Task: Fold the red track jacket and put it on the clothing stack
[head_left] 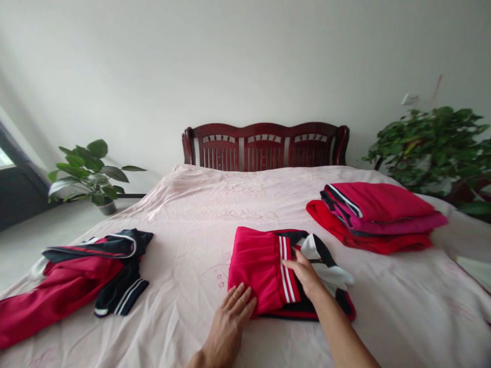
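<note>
A partly folded red, black and white jacket (264,268) lies in front of me on the pink bedsheet (199,214). My left hand (230,319) rests flat, fingers spread, against the jacket's near left corner. My right hand (305,273) lies on top of the garment by its white stripes, fingers extended and pressing the fabric down. Neither hand grips anything.
A stack of folded red and magenta clothes (374,214) sits at the right. An unfolded red and black garment (80,276) sprawls at the left edge. A dark wooden headboard (264,145) stands behind, with potted plants at left (90,174) and right (433,148).
</note>
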`<state>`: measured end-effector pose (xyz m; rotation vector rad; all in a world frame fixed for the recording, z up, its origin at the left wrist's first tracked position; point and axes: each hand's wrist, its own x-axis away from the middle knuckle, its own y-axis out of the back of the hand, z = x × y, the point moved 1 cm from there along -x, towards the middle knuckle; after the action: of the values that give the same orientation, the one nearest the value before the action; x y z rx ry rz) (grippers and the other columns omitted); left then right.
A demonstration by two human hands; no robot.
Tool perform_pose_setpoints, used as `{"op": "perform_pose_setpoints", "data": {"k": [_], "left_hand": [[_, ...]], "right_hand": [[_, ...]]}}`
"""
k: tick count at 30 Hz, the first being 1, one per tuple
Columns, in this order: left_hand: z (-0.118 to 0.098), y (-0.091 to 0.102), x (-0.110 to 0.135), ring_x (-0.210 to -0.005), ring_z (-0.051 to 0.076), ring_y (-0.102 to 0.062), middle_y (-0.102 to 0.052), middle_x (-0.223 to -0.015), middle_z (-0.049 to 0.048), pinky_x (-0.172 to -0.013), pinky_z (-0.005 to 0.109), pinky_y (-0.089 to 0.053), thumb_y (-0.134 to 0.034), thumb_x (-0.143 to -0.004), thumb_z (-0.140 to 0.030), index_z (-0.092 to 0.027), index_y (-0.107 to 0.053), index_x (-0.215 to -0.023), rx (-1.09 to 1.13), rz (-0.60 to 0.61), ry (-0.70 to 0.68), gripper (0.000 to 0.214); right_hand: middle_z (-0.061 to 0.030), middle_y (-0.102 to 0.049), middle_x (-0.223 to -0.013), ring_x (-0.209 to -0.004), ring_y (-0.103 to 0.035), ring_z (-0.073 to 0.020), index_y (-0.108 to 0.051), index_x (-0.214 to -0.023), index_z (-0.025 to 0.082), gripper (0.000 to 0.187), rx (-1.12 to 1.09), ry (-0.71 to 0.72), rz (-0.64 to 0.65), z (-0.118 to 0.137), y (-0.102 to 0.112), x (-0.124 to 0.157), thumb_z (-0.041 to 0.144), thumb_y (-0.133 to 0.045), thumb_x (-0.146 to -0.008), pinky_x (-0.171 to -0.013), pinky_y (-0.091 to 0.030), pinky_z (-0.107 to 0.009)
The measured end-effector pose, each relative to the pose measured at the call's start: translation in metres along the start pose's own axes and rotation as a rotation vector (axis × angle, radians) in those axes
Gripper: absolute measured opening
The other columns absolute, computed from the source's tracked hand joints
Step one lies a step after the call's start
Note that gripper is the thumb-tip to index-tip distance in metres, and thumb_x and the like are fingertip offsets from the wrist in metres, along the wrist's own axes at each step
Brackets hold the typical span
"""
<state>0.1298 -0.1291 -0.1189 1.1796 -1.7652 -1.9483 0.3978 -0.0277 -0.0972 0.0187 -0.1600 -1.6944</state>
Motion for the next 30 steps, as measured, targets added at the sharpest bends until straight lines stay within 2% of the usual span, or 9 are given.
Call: {"op": "perform_pose_setpoints", "data": {"k": [2, 5, 7, 9, 12, 15, 18, 21, 30], "left_hand": [[-0.001, 0.003, 0.001, -0.136, 0.025, -0.051, -0.055, -0.146, 0.0034, -0.111, 0.046, -0.048, -0.050, -0.088, -0.009, -0.026, -0.053, -0.142, 0.011, 0.007, -0.016, 0.056], [-0.003, 0.004, -0.001, -0.133, 0.024, -0.054, -0.057, -0.144, 0.0022, -0.110, 0.043, -0.049, -0.049, -0.089, -0.010, -0.025, -0.052, -0.142, 0.024, -0.014, -0.036, 0.055], [-0.004, 0.005, -0.002, -0.130, 0.023, -0.057, -0.059, -0.143, 0.0020, -0.108, 0.041, -0.051, -0.050, -0.091, -0.012, -0.024, -0.053, -0.141, 0.039, -0.037, -0.044, 0.052], [-0.006, 0.007, -0.002, -0.126, 0.023, -0.060, -0.064, -0.137, 0.0016, -0.104, 0.040, -0.053, -0.052, -0.093, -0.015, -0.025, -0.056, -0.138, 0.063, -0.077, -0.035, 0.046], [-0.011, 0.010, -0.002, -0.112, 0.023, -0.066, -0.074, -0.120, 0.0029, -0.095, 0.037, -0.056, -0.054, -0.095, -0.020, -0.025, -0.064, -0.126, 0.119, -0.148, 0.035, 0.033], [-0.014, 0.011, -0.001, -0.090, 0.020, -0.066, -0.073, -0.100, 0.0052, -0.079, 0.033, -0.057, -0.057, -0.093, -0.021, -0.025, -0.069, -0.112, 0.165, -0.170, 0.123, 0.022], [-0.014, 0.010, -0.001, -0.081, 0.020, -0.063, -0.069, -0.090, 0.0052, -0.071, 0.032, -0.055, -0.058, -0.092, -0.021, -0.025, -0.069, -0.107, 0.184, -0.160, 0.129, 0.019], [-0.011, 0.006, 0.000, -0.080, 0.020, -0.061, -0.068, -0.089, 0.0058, -0.070, 0.031, -0.053, -0.054, -0.093, -0.020, -0.025, -0.068, -0.105, 0.214, -0.117, 0.098, 0.019], [-0.009, -0.007, 0.001, -0.080, 0.020, -0.061, -0.068, -0.091, 0.0054, -0.068, 0.029, -0.050, -0.051, -0.095, -0.022, -0.026, -0.065, -0.107, 0.172, -0.060, 0.041, 0.019]], "right_hand": [[-0.0132, -0.070, -0.121, -0.114, -0.066, -0.0294, -0.046, -0.142, 0.016, 0.070, 0.213, 0.048, -0.158, 0.002, 0.004, -0.002, 0.023, -0.054, -0.073, -0.101, -0.049, -0.048], [-0.0160, -0.062, -0.133, -0.126, -0.055, -0.0300, -0.050, -0.140, 0.015, 0.060, 0.617, 0.301, -0.374, 0.023, -0.008, -0.005, 0.022, -0.049, -0.080, -0.109, -0.041, -0.048], [-0.0140, -0.061, -0.134, -0.127, -0.054, -0.0264, -0.055, -0.137, 0.016, 0.051, 0.777, 0.483, -0.300, 0.043, -0.029, -0.009, 0.022, -0.045, -0.087, -0.110, -0.040, -0.042], [-0.0114, -0.064, -0.132, -0.124, -0.055, -0.0238, -0.057, -0.135, 0.018, 0.045, 0.892, 0.562, -0.176, 0.062, -0.057, -0.016, 0.024, -0.044, -0.092, -0.108, -0.040, -0.038], [-0.0143, -0.064, -0.129, -0.122, -0.054, -0.0281, -0.059, -0.130, 0.017, 0.042, 1.103, 0.502, -0.114, 0.083, -0.093, -0.034, 0.037, -0.050, -0.095, -0.103, -0.041, -0.042], [-0.0168, -0.067, -0.121, -0.118, -0.056, -0.0320, -0.065, -0.118, 0.016, 0.044, 1.202, 0.413, -0.075, 0.087, -0.115, -0.054, 0.050, -0.054, -0.093, -0.095, -0.044, -0.043], [-0.0116, -0.070, -0.113, -0.108, -0.062, -0.0262, -0.069, -0.107, 0.019, 0.032, 1.199, 0.423, -0.014, 0.081, -0.126, -0.069, 0.045, -0.056, -0.094, -0.088, -0.047, -0.035], [-0.0085, -0.070, -0.115, -0.103, -0.065, -0.0203, -0.067, -0.109, 0.022, 0.027, 1.198, 0.472, 0.041, 0.076, -0.129, -0.079, 0.040, -0.050, -0.098, -0.083, -0.047, -0.030], [-0.0086, -0.071, -0.112, -0.109, -0.062, -0.0211, -0.071, -0.101, 0.021, 0.023, 1.233, 0.521, 0.096, 0.069, -0.127, -0.088, 0.031, -0.051, -0.097, -0.095, -0.044, -0.032]]}}
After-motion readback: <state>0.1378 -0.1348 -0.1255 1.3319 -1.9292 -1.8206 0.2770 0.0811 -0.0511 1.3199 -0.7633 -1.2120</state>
